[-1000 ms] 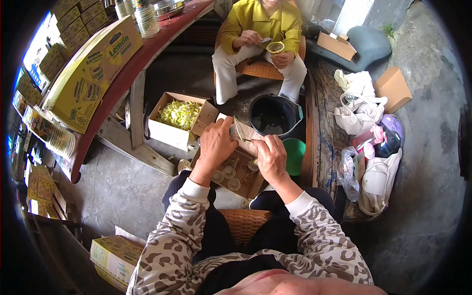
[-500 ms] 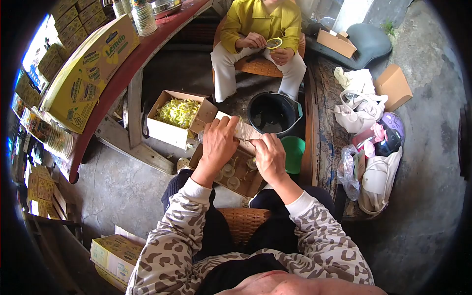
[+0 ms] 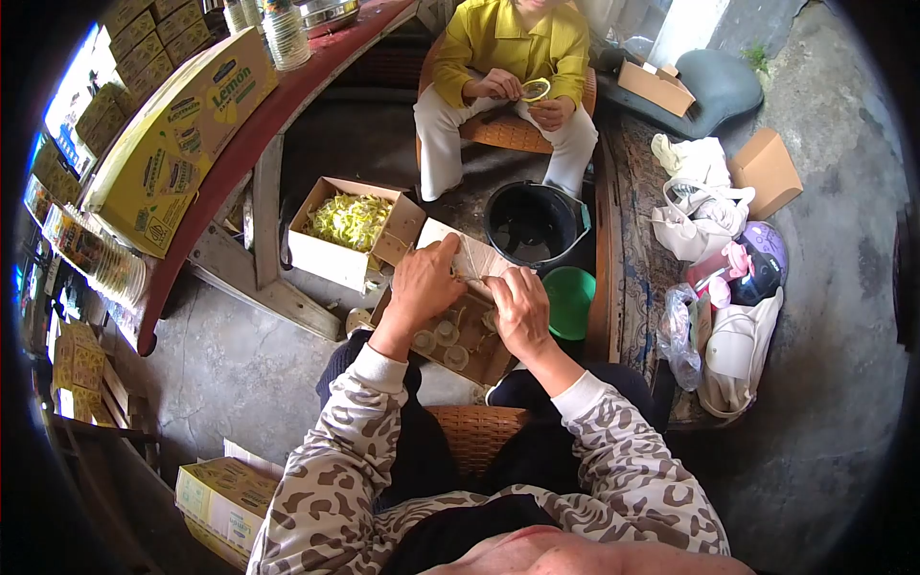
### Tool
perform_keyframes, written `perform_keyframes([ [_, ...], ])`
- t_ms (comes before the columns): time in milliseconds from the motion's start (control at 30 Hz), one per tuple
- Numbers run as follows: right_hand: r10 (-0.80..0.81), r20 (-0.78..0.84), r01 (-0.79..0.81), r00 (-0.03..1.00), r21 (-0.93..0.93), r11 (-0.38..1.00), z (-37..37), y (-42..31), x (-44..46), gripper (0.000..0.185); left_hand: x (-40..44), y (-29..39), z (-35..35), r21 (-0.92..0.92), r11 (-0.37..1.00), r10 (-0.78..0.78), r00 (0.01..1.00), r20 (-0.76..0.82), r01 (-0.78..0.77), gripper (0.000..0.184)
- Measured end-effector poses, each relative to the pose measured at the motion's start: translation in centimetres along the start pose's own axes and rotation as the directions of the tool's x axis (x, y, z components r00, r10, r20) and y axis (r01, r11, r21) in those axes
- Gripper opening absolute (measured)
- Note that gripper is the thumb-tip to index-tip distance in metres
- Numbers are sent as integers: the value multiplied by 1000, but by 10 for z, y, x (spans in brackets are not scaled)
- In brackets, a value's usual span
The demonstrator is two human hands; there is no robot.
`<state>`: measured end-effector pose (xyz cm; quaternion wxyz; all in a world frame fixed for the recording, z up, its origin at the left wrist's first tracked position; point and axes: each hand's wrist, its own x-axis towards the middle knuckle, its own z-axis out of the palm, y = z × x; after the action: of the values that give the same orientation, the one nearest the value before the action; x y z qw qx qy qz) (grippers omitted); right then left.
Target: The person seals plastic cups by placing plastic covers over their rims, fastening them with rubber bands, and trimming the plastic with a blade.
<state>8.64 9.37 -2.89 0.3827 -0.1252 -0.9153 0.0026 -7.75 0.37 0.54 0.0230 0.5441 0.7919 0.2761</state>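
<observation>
My left hand (image 3: 425,281) is closed, knuckles up, on a clear plastic piece (image 3: 469,261) that shows faintly between my hands. Its shape is mostly hidden, and I cannot tell whether it is a whole cup. Close by on the right, my right hand (image 3: 522,309) pinches with thumb and forefinger at the edge of that piece. Whatever lies inside this pinch is too small to make out. Below both hands stands a shallow cardboard box (image 3: 491,356) holding several clear round plastic cups (image 3: 447,333).
Opposite sits a person in a yellow shirt (image 3: 508,43), holding a yellow-green ring (image 3: 536,90). Between us stand a box of yellow-green strips (image 3: 347,220), a black bucket (image 3: 537,222) and a green tub (image 3: 570,305). At left is a red-edged table (image 3: 316,53); bags (image 3: 704,216) lie at right.
My right hand has shifted slightly left and down, and my left hand has turned a little. The clear piece shows less. The other person's ring is tilted differently.
</observation>
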Motion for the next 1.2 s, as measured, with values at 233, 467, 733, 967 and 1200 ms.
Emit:
perform_keyframes([
  [233, 83, -27, -79, 996, 112, 991, 1, -1, 3, 22, 2, -2, 1, -46, 999, -26, 1000, 7, 26, 49],
  [467, 59, -4, -59, 998, 52, 997, -1, 1, 0, 24, 5, -5, -2, -86, 994, -52, 989, 141, 65, 56],
  [733, 141, -16, -139, 990, 109, 984, -2, 6, 3, 18, 4, -9, 2, -279, 958, -4, 978, 207, 63, 55],
  [967, 291, 6, -284, 957, 233, 930, -12, 9, 8, 13, 3, -8, 4, -272, 961, -33, 998, 60, 48, 50],
  [1200, 364, -7, -342, 931, 329, 880, -36, 19, 16, 12, 0, 5, 13, -364, 929, -61, 998, 23, 65, 51],
])
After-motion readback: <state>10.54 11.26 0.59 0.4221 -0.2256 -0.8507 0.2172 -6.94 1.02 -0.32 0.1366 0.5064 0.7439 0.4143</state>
